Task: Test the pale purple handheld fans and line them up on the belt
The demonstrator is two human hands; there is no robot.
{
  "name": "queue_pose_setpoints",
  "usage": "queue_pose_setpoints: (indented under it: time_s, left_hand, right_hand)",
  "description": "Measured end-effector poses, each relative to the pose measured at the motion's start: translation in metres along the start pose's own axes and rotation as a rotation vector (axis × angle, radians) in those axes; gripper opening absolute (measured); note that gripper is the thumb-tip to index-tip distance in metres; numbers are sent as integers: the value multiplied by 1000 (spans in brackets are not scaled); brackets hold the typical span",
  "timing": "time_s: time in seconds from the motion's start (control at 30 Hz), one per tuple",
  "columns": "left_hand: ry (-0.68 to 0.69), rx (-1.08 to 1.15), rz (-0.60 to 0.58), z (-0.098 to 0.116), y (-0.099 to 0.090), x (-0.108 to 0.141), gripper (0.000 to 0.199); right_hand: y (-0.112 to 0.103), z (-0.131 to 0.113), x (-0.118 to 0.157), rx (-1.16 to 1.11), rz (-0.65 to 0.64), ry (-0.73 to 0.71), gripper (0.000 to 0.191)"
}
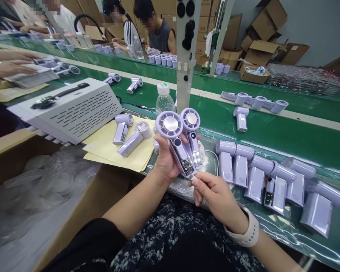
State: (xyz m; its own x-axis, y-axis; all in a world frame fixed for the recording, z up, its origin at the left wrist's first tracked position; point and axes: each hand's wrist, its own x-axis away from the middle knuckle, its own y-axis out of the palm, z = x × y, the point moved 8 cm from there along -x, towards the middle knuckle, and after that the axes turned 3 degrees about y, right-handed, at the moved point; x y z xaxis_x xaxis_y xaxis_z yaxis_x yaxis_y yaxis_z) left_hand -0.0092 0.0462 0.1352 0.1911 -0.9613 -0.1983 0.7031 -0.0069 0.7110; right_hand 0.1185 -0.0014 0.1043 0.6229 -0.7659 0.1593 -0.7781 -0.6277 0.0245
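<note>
My left hand [164, 162] is wrapped round a lavender handheld fan [181, 153], with a second handheld fan [193, 140] upright right behind it. Both have round ringed heads with silver centres and clear fronts that show circuit parts. A lit display shows on the rear one. At the base of the front fan, my right hand [219, 198] pinches a small white cable plug [193, 177] against the handle's end. Whether the plug is fully seated cannot be made out. Part of a white cable [215, 155] curves behind my right hand.
Several lavender fans [255, 177] lie in a row on the right. Two more fans [136, 138] rest on yellow paper [95, 145]. A vented white box [82, 107], a plastic bottle [163, 102] and a metal post [184, 83] stand ahead. Co-workers sit across the green conveyor [215, 113].
</note>
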Motion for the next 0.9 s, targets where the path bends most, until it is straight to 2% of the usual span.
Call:
queue_pose_setpoints:
  time_s: [0.1, 0.23, 0.33, 0.5, 0.6, 0.7, 0.8, 0.9]
  left_hand:
    - [-12, 27, -5, -4, 7, 1, 73]
    - [-52, 79, -26, -7, 11, 4, 72]
    - [-52, 110, -6, -9, 9, 4, 72]
    - [28, 58, 18, -10, 7, 5, 72]
    - [12, 72, 31, -15, 7, 6, 73]
    - [-37, 179, 79, -19, 5, 6, 73]
    - [-90, 279, 150, -21, 1, 6, 72]
    - [-96, 263, 152, -17, 1, 6, 74]
  right_hand:
    - [0, -2, 2, -112, 21, -33, 41]
    - [6, -2, 4, -12, -85, -15, 46]
    - [7, 0, 4, -44, -21, -2, 48]
    - [12, 11, 3, -170, 54, 35, 44]
    - [6, 7, 3, -51, 72, -9, 40]
    - [2, -11, 6, 173, 79, -173, 34]
    - [0, -22, 10, 243, 101, -304, 30]
    - [-6, -14, 9, 196, 181, -244, 32]
